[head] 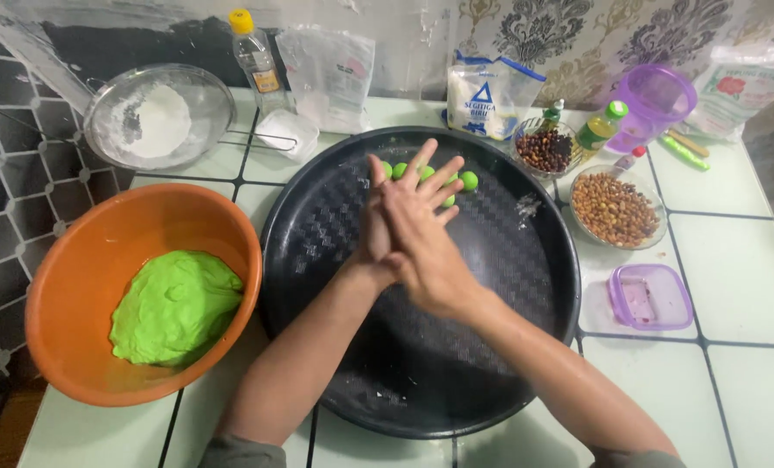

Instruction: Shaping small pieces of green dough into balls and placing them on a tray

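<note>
Head view: left hand and right hand pressed together over black tray.

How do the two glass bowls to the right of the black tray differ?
The nearer glass bowl is wider and holds light brown nuts; the farther glass bowl is smaller and holds darker, reddish-brown pieces. The nearer one stands by a purple-lidded box, the farther one by a flour bag. Both are clear, round, and stand upright on the tiled counter beside the black tray.

The person is wearing short grey-olive sleeves — only their edges are showing — leaving both forearms and hands bare.
</note>
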